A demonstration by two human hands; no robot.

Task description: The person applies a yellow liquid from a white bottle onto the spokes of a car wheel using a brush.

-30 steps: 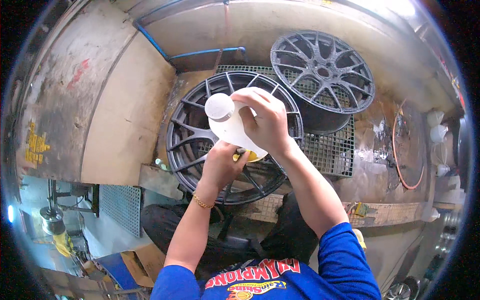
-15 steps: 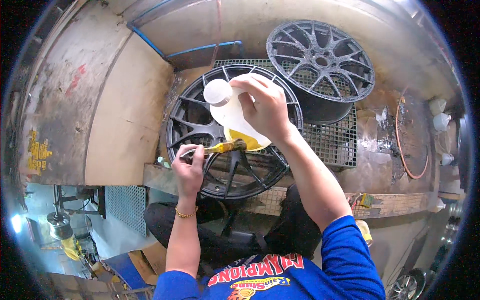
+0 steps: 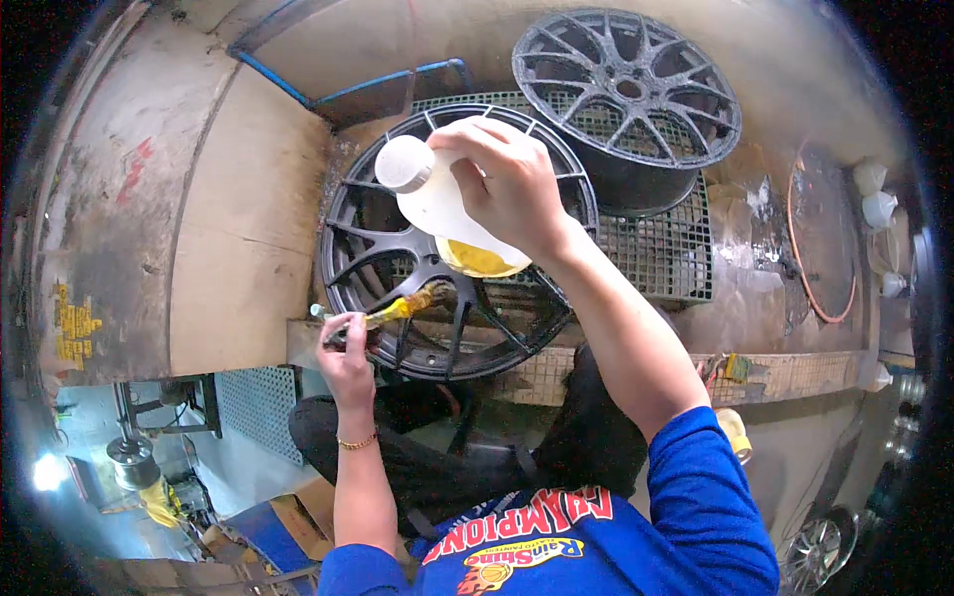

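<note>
My left hand [image 3: 346, 360] is closed round the handle of a brush [image 3: 400, 307] with a yellow stem and dark, wet-looking bristles. The bristles are over the spokes of a black alloy wheel [image 3: 383, 240] lying face up before me; whether they touch it I cannot tell. Above that wheel my right hand [image 3: 509, 177] grips a tilted white plastic jug [image 3: 429, 211] with a pale screw cap at its left. A cut-open side of the jug shows yellow inside, near the brush.
Far right of the first wheel stands a second wheel [image 3: 628, 89] with a grey, mottled face. Beneath both is a green grating [image 3: 656, 253]. An orange hose [image 3: 803, 278] curves along the right, beside several white jugs [image 3: 879, 209]. A blue pipe [image 3: 388, 81] runs along the back.
My left hand has drawn the brush left and down, away from the jug's opening to over the wheel's spokes. The jug has shifted slightly left and up in view.
</note>
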